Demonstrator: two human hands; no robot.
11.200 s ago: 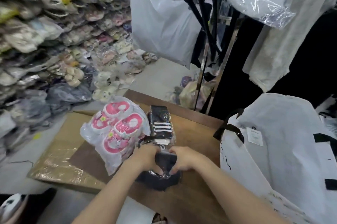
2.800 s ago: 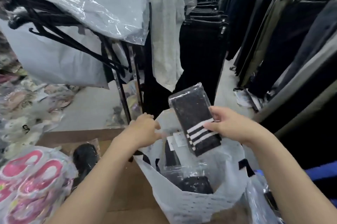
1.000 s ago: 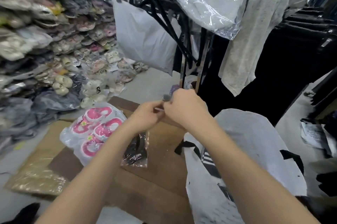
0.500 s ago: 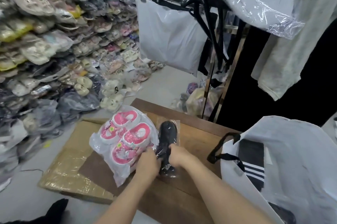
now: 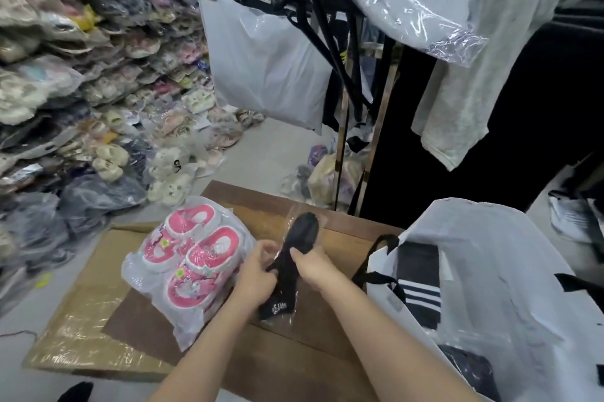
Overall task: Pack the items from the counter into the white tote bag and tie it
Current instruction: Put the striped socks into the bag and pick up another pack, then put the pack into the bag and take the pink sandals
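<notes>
Both hands meet over the middle of the brown wooden table [image 5: 313,346], closed on a black sock [image 5: 295,257] sealed in a clear plastic sleeve. The left hand [image 5: 258,274] pinches the sock's left edge, its fingers [image 5: 261,249] curled around the wrapper; the right hand [image 5: 313,266] grips the right edge, thumb on top. The sock's rounded end points toward the far side of the table, tilted slightly up, while the end with white lettering hangs near the table top, possibly touching it, though the plastic blurs this.

Just left of the sock, a clear bag of pink and white children's shoes [image 5: 189,261] lies flat, partly on the table and partly on a cardboard sheet [image 5: 75,329] beyond the table's left edge. The left hand touches this bag's right side.

At the table's right end stands the white tote bag [image 5: 510,290], mouth open, with a black strap handle [image 5: 372,267] drooping toward the table. Inside it a black sock pack with white stripes [image 5: 420,287] stands upright, and something dark lies deeper down.

Beyond the table's far edge a clothes rack [image 5: 343,51] holds hangers and plastic-covered garments
</notes>
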